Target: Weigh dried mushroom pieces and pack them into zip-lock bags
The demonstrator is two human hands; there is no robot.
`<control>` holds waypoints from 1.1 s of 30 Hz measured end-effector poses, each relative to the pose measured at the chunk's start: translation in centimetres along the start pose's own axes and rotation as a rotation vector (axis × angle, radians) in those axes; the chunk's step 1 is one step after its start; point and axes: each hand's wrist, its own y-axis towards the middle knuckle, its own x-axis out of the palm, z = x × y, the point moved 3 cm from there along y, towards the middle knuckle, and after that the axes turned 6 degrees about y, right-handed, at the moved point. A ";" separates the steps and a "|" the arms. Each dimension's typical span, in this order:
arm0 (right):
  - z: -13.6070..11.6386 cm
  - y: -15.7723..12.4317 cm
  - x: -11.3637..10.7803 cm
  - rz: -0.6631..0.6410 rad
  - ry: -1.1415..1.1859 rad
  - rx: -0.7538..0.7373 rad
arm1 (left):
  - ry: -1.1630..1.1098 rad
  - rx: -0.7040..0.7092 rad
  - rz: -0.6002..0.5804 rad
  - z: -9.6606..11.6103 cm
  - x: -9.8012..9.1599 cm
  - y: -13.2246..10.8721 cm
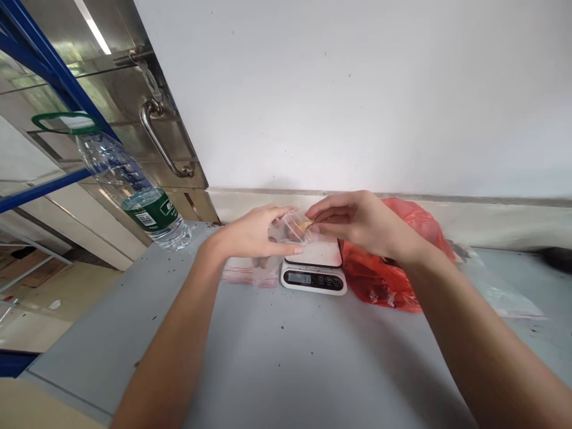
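Note:
My left hand (261, 231) grips a small clear zip bag (289, 229) from its left side, fingers above and thumb below. My right hand (364, 226) pinches a small yellowish-tan piece (305, 225) at the mouth of the bag; its exact kind is too small to tell. Both hands are over a white digital kitchen scale (314, 281) with a lit display, whose digits I cannot read surely. Left of the scale lies a stack of flat clear zip bags (252, 275) with red seal lines. A red plastic bag (384, 286) sits right of the scale, partly behind my right forearm.
A large water bottle (143, 202) with a green handle stands at the grey table's (268, 369) left back corner. Another clear zip bag (500, 286) lies at right. Behind are a white wall (357, 95), a metal door (116, 89) and a blue frame (49, 65).

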 end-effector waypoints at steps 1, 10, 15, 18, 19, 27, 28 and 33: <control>-0.5 -0.3 -0.2 0.016 -0.003 -0.025 | -0.060 0.038 0.024 0.4 0.0 0.1; -1.9 -2.2 -3.2 0.008 -0.133 -0.266 | -0.827 0.332 0.023 1.6 1.3 1.2; -2.1 -2.4 -3.6 0.107 -0.155 -0.334 | -0.966 0.386 -0.018 2.8 2.1 1.7; -2.2 -2.4 -3.5 0.177 -0.250 -0.330 | -0.839 0.365 0.165 3.3 1.8 1.5; -2.1 -2.4 -3.4 0.195 -0.284 -0.323 | -0.795 0.346 0.230 3.4 1.6 1.4; -1.7 -2.4 -3.6 0.039 -0.238 -0.163 | -0.728 0.310 0.304 2.5 0.6 0.9; -1.6 -2.5 -3.7 0.000 -0.211 -0.146 | -0.714 0.298 0.318 2.3 0.5 0.8; -1.7 -2.9 -4.1 0.117 -0.187 -0.180 | -0.724 0.277 0.404 2.0 0.3 0.8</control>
